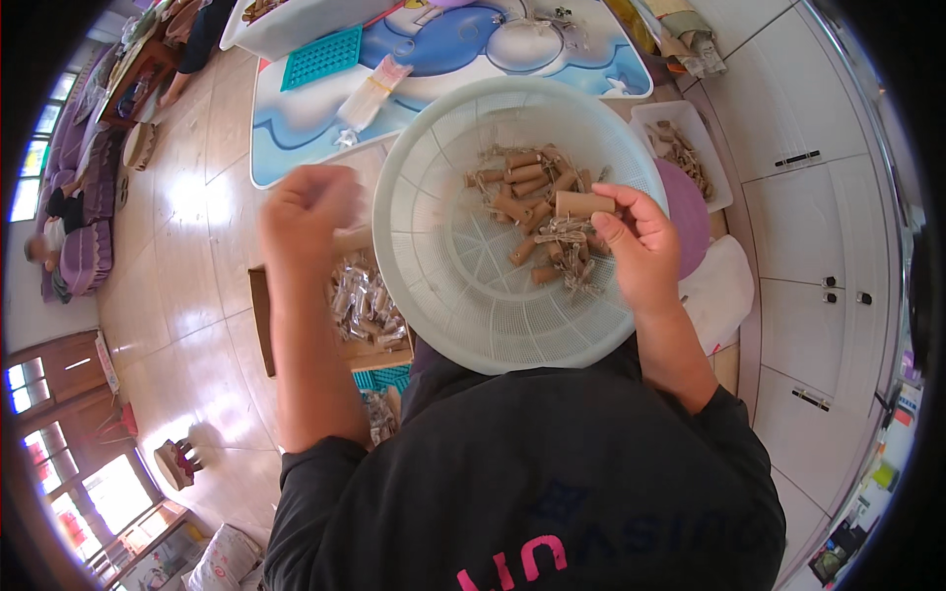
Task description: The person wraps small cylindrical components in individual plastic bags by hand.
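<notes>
Left hand point(307, 219) seen from the back, curled into a fist; its palm side is hidden. A tan rod-like end is seen poking out at its 3 o'clock, but whether it is gripped cannot be told. The wooden tray point(262, 325) beneath is half covered by the left forearm and by the basket rim; small clear packets point(363, 307) are heaped in it, contents too small to make out.

Right hand point(636, 248) is closed on a brown cardboard tube point(583, 204), pinched between thumb and fingers, tube lying roughly level and projecting toward 9 o'clock from the hand. Tube held inside the pale green round plastic basket point(434, 295), just above a pile of like tubes mixed with thin metal clips point(537, 222), at the basket's 2 o'clock quarter. The lower basket rim is cut off by the dark sweatshirt.

Around: white rectangular tray point(650, 120) with more tubes at the basket's 2 o'clock, touching or just behind the rim. Purple round disc point(688, 212) and white bag point(724, 291) partly hidden behind the right hand. Blue and white low table point(296, 138) at 12 o'clock bears a teal grid tray point(321, 57) and a clear packet. White cabinet doors point(788, 108) along 3 o'clock
</notes>
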{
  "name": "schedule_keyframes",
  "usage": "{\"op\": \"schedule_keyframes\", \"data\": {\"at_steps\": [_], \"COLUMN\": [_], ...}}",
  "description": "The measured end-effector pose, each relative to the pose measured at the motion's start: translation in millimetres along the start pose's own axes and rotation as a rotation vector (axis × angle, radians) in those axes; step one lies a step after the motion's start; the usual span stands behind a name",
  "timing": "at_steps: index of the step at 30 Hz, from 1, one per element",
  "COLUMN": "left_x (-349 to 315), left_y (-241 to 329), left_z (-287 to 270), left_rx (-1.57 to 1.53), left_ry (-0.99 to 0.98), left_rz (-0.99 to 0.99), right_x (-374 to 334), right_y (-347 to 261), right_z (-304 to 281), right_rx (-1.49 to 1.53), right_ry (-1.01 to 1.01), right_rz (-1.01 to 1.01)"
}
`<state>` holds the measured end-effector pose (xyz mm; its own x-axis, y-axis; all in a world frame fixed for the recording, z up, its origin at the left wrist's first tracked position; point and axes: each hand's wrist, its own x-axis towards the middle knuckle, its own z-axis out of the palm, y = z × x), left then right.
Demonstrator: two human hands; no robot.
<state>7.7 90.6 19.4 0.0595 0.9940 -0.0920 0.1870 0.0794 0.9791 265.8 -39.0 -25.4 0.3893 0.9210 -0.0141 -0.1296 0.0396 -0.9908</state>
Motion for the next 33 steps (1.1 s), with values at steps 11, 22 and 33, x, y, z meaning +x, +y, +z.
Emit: {"op": "schedule_keyframes", "data": {"at_steps": [11, 22, 33], "left_x": [-54, -54, -59], "left_y": [-4, -14, -19], "left_z": [64, 69, 92], "left_rx": [-0.084, -0.068, -0.359], "left_ry": [-0.447, -0.559, -0.827], "left_rz": [-0.134, -0.079, -0.391], "right_x": [-8, -11, -12], "right_y": [-30, -27, -20], "right_z": [1, -6, -6], "right_rx": [-0.355, -0.431, -0.347], "right_ry": [0.020, -0.174, -0.298], "right_rz": [-0.561, -0.437, -0.208]}}
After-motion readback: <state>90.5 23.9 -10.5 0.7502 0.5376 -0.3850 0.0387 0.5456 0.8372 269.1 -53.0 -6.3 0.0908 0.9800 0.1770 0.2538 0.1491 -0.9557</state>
